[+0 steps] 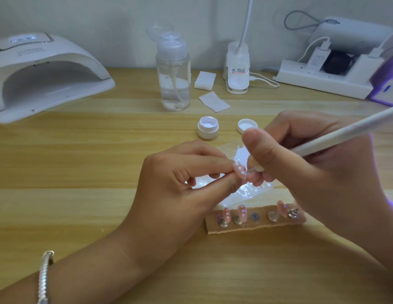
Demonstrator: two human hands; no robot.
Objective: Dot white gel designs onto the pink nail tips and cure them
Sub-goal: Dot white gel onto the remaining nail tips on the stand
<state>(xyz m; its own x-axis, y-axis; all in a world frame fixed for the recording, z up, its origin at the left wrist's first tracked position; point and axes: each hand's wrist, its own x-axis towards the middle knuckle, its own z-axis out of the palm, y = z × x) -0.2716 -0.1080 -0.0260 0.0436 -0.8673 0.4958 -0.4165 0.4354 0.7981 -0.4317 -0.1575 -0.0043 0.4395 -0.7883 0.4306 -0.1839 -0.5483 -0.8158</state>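
Several white dots sit on the small pink nail tip [239, 170], which the left hand [180, 185] pinches above the wooden bench [81, 150]. Its fingers [202, 163] are curled in, thumb and forefinger closed on the tip's edges, and the rest fold loosely beneath.

The right hand [322, 172] grips a long white dotting pen [336, 137] like a pencil, fingers [257, 148] wrapped tight near its metal point, which meets the tip's surface or sits just off it.

To do this dot well, I would brace the two hands against each other, touch down lightly and lift straight off. Each dot should sit in line with the others. The holding fingers should stay on the edges, clear of the wet gel.

More gel probably comes from the white smear on the clear film [239, 150] behind the hands. An open round white gel pot [208, 127] stands farther back.

Near the person, three other pink tips stand on a brown cardboard strip [254, 227]. The white arched curing lamp [44, 73] waits far left.
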